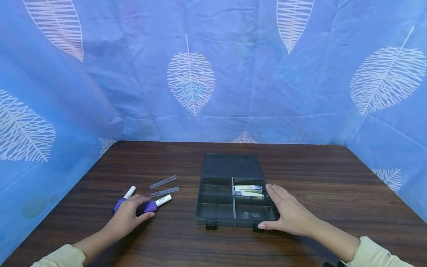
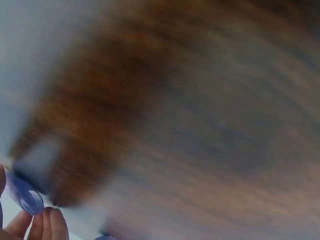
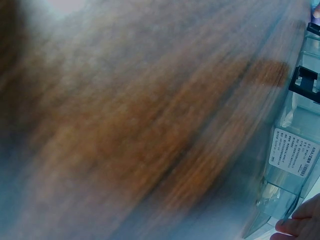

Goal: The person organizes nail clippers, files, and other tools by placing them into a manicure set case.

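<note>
My left hand [image 1: 128,214] grips a purple nail polish bottle [image 1: 150,206] with a white cap, its thumb on the near side. Up close in the left wrist view, the bottle's round base [image 2: 31,201] shows between the fingertips. Just behind that hand lies a second purple nail polish bottle [image 1: 121,203]. At the right, a dark see-through compartment box [image 1: 216,219] lies with its lid open. My right hand [image 1: 293,213] rests spread along the box's right edge, thumb by the front latch. Two white nail clippers [image 1: 248,188] lie in its back right compartment.
Small clear pieces [image 1: 254,214] lie in the box's front right compartment. Two narrow clear strips [image 1: 164,192] are on the dark wood table [image 1: 310,163] between the bottles and the box. A blue leaf-patterned cloth [image 1: 230,85] hangs around the table.
</note>
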A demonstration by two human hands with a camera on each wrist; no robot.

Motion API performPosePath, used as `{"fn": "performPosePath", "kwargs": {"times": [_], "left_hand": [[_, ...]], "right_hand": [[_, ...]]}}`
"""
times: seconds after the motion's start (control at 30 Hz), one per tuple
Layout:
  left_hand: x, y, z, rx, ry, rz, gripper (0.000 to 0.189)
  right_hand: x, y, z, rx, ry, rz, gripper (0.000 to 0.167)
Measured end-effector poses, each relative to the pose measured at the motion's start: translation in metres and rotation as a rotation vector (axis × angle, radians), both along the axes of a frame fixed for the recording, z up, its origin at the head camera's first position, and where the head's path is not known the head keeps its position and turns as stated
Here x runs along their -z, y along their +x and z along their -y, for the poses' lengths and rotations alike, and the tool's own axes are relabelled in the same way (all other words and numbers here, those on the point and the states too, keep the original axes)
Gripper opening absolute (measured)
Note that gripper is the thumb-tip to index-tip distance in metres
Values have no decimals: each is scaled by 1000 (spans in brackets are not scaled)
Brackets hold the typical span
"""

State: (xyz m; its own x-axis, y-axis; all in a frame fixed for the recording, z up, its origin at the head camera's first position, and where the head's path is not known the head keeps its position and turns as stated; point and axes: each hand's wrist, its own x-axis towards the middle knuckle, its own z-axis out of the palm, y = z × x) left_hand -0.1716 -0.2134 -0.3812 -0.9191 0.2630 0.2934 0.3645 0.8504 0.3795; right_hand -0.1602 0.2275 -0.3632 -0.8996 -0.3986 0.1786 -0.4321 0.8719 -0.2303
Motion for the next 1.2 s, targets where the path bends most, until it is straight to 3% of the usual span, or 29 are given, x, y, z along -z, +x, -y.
{"fn": "performPosePath", "kwargs": {"times": [0.43,0.73,1.2], "left_hand": [[-2,-1,5,-10,-29,45,35],[-8,0,2,-32,24,33,31],[-17,-2,-11,-25,118,-100,28]], "right_hand": [[1,1,-1,12,-7,15,112],[-1,0,0,0,14,-1,112],[-1,-1,0,-1,18,-11,112]]}}
